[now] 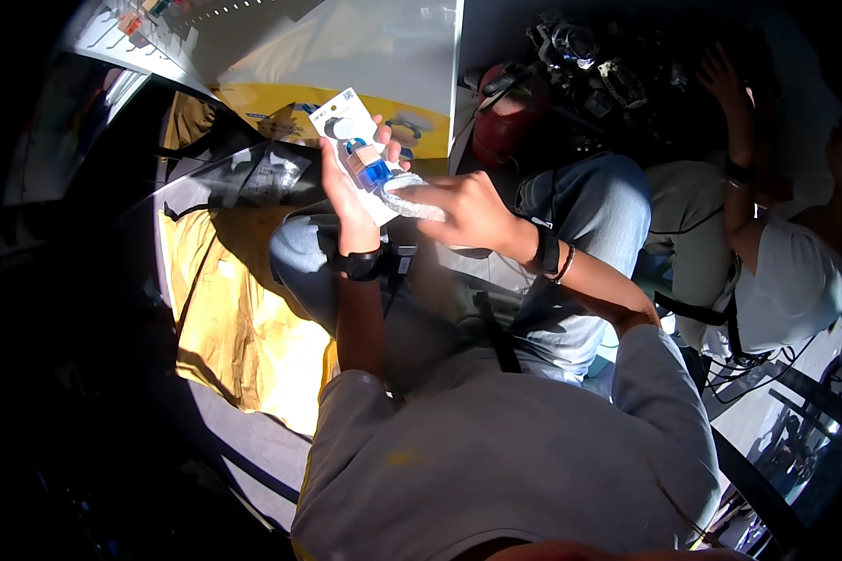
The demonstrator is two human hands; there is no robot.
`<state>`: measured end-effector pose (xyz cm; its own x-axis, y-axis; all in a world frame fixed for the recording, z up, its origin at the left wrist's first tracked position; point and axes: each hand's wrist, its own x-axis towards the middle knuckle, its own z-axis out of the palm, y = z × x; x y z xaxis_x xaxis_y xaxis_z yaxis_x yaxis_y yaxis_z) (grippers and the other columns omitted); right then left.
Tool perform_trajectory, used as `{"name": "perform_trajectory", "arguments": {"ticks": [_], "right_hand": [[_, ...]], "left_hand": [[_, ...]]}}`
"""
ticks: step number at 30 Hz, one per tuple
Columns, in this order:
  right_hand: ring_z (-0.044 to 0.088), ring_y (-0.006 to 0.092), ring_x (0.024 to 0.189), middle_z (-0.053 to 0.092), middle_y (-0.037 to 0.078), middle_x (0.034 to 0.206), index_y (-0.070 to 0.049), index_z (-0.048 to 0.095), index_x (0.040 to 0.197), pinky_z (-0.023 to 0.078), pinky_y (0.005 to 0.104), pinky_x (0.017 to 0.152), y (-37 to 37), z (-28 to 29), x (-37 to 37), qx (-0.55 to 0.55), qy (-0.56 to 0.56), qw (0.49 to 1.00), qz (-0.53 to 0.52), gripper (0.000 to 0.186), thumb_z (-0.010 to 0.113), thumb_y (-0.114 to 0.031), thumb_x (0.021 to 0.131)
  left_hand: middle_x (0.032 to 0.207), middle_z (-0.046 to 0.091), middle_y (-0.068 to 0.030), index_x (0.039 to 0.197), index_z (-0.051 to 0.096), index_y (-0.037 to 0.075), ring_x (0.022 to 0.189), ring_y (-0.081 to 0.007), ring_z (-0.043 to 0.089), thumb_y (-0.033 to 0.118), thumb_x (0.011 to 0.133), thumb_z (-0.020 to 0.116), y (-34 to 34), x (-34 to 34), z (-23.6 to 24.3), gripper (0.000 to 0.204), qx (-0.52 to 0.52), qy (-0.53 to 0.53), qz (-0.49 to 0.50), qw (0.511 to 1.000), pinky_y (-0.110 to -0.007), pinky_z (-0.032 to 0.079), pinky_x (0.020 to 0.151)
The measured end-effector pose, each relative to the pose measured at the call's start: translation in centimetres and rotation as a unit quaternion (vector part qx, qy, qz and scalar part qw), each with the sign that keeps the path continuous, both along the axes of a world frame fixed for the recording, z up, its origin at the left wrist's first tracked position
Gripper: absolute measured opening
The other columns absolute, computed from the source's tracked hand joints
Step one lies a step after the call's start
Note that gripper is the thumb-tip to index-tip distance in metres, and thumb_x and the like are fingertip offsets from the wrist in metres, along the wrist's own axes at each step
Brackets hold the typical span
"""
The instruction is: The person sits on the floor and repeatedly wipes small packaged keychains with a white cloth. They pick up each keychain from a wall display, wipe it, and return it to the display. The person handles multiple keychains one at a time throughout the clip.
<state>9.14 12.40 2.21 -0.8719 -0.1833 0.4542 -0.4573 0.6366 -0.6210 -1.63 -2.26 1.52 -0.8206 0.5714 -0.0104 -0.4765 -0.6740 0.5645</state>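
Note:
My left hand (346, 192) grips a white card (337, 110) with a small blue and tan item (370, 168) on it, perhaps a padlock, and a dark part above that. Its fingertips curl over the card's right edge. Closed on a crumpled light grey cloth (415, 208), my right hand (463, 210) presses it against the lower right of the card, beside the blue item. Part of the card is hidden behind the cloth and fingers.
A white and yellow panel (337, 47) and a rack (126, 28) stand ahead, near a red cylinder (500, 131) and dark metal parts (608, 79). Yellow material (234, 318) lies left of my legs. A co-worker's arm (739, 150) and seated body are at the right.

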Motion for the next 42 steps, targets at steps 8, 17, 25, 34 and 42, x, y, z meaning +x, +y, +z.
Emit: {"name": "perform_trajectory", "arguments": {"ticks": [8,17,25,34,42], "right_hand": [[0.065,0.0228,0.058,0.065,0.016,0.073,0.001,0.064,0.105,0.048,0.0275,0.056,2.2,1.1,-1.5,-0.233,-0.050,0.971,0.007,0.036,0.067,-0.010,0.071],[0.053,0.0053,0.083,0.063,0.001,0.096,0.006,0.055,0.120,0.045,0.0222,0.076,0.7,1.7,-1.2,-0.388,-0.262,0.876,0.115,0.037,0.061,-0.005,0.085],[0.060,0.0100,0.079,0.067,0.008,0.094,0.006,0.058,0.116,0.049,0.0255,0.073,0.7,1.2,-0.4,-0.316,-0.179,0.930,0.059,0.036,0.062,-0.004,0.082],[0.066,0.0319,0.066,0.067,0.016,0.078,-0.006,0.063,0.109,0.052,0.0340,0.059,0.2,0.8,-1.3,-0.195,-0.015,0.979,-0.056,0.037,0.072,-0.023,0.078],[0.068,0.0221,0.062,0.066,0.014,0.072,0.000,0.062,0.103,0.050,0.0270,0.057,0.1,1.5,-1.4,-0.142,0.015,0.989,-0.044,0.032,0.073,-0.010,0.075]], "left_hand": [[0.095,0.057,-0.0142,0.118,0.047,-0.005,0.088,-0.0285,0.056,0.055,0.096,0.027,1.0,1.1,1.6,0.067,-0.006,-0.020,0.038,0.999,-0.037,0.047,0.078],[0.087,0.053,-0.0098,0.117,0.045,-0.003,0.079,-0.0257,0.056,0.067,0.092,0.023,0.9,1.2,1.1,0.077,-0.081,0.119,0.161,0.976,-0.038,0.046,0.075],[0.092,0.053,-0.0097,0.119,0.045,-0.001,0.080,-0.0228,0.053,0.061,0.095,0.027,0.7,0.6,0.3,0.068,-0.139,0.119,0.171,0.968,-0.035,0.044,0.077],[0.106,0.054,-0.0083,0.123,0.046,-0.001,0.102,-0.0174,0.051,0.060,0.096,0.023,2.0,2.4,0.8,0.070,-0.187,0.155,0.122,0.962,-0.031,0.042,0.088],[0.104,0.055,-0.0082,0.118,0.048,-0.002,0.094,-0.0166,0.053,0.058,0.097,0.022,1.8,2.8,-0.8,0.068,-0.245,0.272,0.129,0.922,-0.030,0.042,0.083]]}}
